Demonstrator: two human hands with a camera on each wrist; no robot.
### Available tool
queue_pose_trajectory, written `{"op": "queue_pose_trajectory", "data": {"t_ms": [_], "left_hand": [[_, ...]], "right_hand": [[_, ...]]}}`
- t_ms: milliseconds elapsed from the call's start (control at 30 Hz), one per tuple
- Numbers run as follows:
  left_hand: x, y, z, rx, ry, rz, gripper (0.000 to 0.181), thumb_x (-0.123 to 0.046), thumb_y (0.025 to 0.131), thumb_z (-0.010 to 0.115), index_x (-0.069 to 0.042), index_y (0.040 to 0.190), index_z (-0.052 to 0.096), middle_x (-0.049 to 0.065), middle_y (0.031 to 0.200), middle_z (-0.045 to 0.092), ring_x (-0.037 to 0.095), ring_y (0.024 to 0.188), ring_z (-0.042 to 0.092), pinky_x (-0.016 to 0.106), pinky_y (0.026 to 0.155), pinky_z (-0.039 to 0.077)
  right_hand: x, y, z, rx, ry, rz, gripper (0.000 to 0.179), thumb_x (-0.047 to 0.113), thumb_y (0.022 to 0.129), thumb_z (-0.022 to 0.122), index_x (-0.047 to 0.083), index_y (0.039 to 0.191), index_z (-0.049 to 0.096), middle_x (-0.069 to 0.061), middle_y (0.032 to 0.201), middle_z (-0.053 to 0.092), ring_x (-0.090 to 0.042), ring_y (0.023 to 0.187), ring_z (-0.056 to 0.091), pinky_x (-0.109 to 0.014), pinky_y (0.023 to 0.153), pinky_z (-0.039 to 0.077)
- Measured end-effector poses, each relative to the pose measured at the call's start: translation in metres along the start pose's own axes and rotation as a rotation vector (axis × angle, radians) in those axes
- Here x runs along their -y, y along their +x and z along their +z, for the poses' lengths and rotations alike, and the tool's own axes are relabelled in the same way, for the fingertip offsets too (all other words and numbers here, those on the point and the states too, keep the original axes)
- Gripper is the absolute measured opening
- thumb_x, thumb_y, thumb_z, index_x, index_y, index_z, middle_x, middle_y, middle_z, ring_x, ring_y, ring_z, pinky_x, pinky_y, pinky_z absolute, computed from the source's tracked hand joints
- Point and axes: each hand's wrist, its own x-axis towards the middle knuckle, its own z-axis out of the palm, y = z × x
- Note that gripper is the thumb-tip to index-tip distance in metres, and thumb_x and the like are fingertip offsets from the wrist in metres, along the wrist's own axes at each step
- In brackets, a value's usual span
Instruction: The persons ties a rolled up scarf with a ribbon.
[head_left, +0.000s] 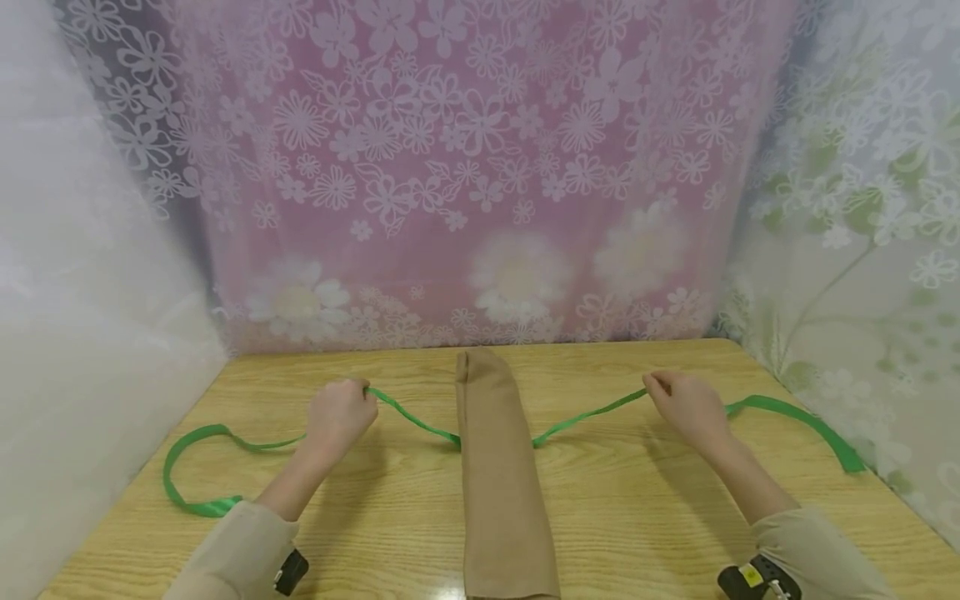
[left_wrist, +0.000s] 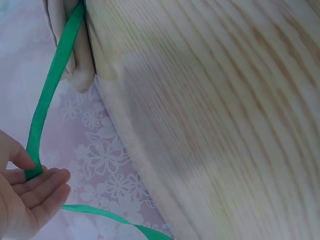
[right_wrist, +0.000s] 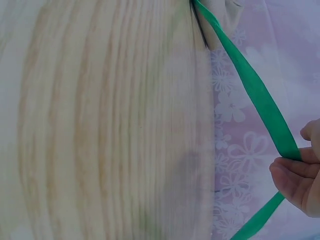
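Observation:
A long green ribbon point(head_left: 825, 428) crosses beneath a folded brown cloth point(head_left: 504, 492), coming out on both sides. On the left, my left hand point(head_left: 341, 414) grips the ribbon above the table; in the left wrist view the thumb presses the ribbon point(left_wrist: 52, 85) against the fingers. My right hand point(head_left: 690, 410) holds the other side, ribbon point(right_wrist: 260, 102) running between thumb and fingers in the right wrist view. Both stretches sag slightly towards the cloth. Loose tails trail outward past each hand, the left one curving in a loop.
The wooden table point(head_left: 622, 517) has its far edge against a pink floral curtain point(head_left: 420, 275). Translucent sheeting point(head_left: 97, 292) hangs at the left, and a leaf-patterned one point(head_left: 862, 275) at the right. Dark straps with devices sit on both wrists.

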Motion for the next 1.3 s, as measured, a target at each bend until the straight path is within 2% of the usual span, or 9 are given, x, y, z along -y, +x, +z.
{"op": "queue_pose_trajectory", "data": {"t_ms": [100, 200, 333, 433, 733, 1000, 1100, 1200, 1300], "left_hand": [[-0.001, 0.0, -0.002, -0.003, -0.045, -0.013, 0.035, -0.005, 0.078, 0.046, 0.012, 0.103, 0.064, 0.0, 0.047, 0.038, 0.004, 0.037, 0.014, 0.018, 0.035, 0.015], [-0.003, 0.001, -0.003, -0.063, -0.052, 0.016, 0.032, -0.01, 0.085, 0.048, 0.01, 0.1, 0.067, 0.006, 0.054, 0.053, 0.004, 0.035, 0.018, 0.018, 0.034, 0.018], [-0.005, 0.003, -0.002, -0.183, -0.021, 0.082, 0.022, -0.009, 0.088, 0.055, 0.008, 0.091, 0.07, 0.01, 0.06, 0.061, 0.006, 0.035, 0.029, 0.019, 0.034, 0.025], [-0.007, 0.005, -0.002, -0.231, -0.034, 0.098, 0.017, -0.004, 0.086, 0.059, 0.008, 0.087, 0.07, 0.011, 0.06, 0.061, 0.006, 0.035, 0.031, 0.02, 0.034, 0.026], [-0.017, 0.008, -0.007, -0.223, -0.154, 0.048, 0.017, 0.001, 0.084, 0.057, 0.007, 0.092, 0.07, 0.018, 0.078, 0.068, 0.006, 0.034, 0.027, 0.02, 0.035, 0.02], [-0.029, 0.009, -0.011, -0.236, -0.231, 0.044, 0.016, 0.002, 0.082, 0.057, 0.007, 0.092, 0.07, 0.016, 0.075, 0.067, 0.008, 0.039, 0.037, 0.02, 0.036, 0.026], [-0.034, 0.01, -0.011, -0.263, -0.262, 0.053, 0.017, 0.004, 0.081, 0.057, 0.007, 0.092, 0.069, 0.017, 0.077, 0.068, 0.011, 0.038, 0.037, 0.019, 0.035, 0.024], [-0.039, 0.01, -0.011, -0.317, -0.267, 0.093, 0.015, 0.005, 0.081, 0.058, 0.007, 0.09, 0.069, 0.017, 0.077, 0.068, 0.014, 0.042, 0.046, 0.019, 0.036, 0.024], [-0.043, 0.011, -0.009, -0.38, -0.252, 0.142, 0.012, 0.005, 0.081, 0.061, 0.006, 0.089, 0.07, 0.015, 0.076, 0.068, 0.019, 0.053, 0.059, 0.021, 0.036, 0.029]], "right_hand": [[0.002, 0.001, -0.002, -0.03, 0.04, -0.004, 0.04, 0.019, 0.098, 0.045, -0.017, 0.108, 0.058, -0.029, 0.095, 0.064, -0.039, 0.078, 0.064, -0.047, 0.064, 0.052], [0.004, 0.001, -0.004, -0.04, 0.078, 0.01, 0.042, 0.02, 0.099, 0.043, -0.017, 0.111, 0.057, -0.03, 0.099, 0.063, -0.044, 0.088, 0.061, -0.05, 0.069, 0.051], [0.008, 0.001, -0.007, -0.051, 0.109, 0.036, 0.045, 0.024, 0.1, 0.041, -0.014, 0.116, 0.056, -0.029, 0.102, 0.063, -0.041, 0.083, 0.062, -0.048, 0.065, 0.051], [0.012, 0.002, -0.009, -0.055, 0.156, 0.06, 0.046, 0.026, 0.1, 0.041, -0.013, 0.119, 0.054, -0.029, 0.103, 0.062, -0.034, 0.075, 0.065, -0.04, 0.06, 0.053], [0.025, 0.004, -0.021, -0.081, 0.295, 0.138, 0.049, 0.033, 0.099, 0.043, -0.01, 0.118, 0.057, -0.025, 0.094, 0.066, -0.026, 0.067, 0.067, -0.026, 0.055, 0.051], [0.033, 0.008, -0.025, -0.075, 0.364, 0.185, 0.049, 0.039, 0.097, 0.045, -0.002, 0.12, 0.06, -0.021, 0.099, 0.066, -0.007, 0.067, 0.064, -0.046, 0.076, 0.05], [0.038, 0.013, -0.025, -0.109, 0.402, 0.168, 0.046, 0.037, 0.096, 0.049, -0.001, 0.118, 0.061, -0.02, 0.1, 0.066, -0.003, 0.068, 0.063, -0.034, 0.074, 0.052], [0.044, 0.017, -0.024, -0.153, 0.428, 0.14, 0.041, 0.032, 0.094, 0.054, -0.003, 0.113, 0.064, -0.02, 0.097, 0.066, -0.002, 0.067, 0.062, -0.021, 0.065, 0.052], [0.05, 0.02, -0.023, -0.188, 0.45, 0.119, 0.036, 0.027, 0.093, 0.057, -0.005, 0.109, 0.065, -0.022, 0.093, 0.066, -0.002, 0.064, 0.061, -0.018, 0.061, 0.05]]}}
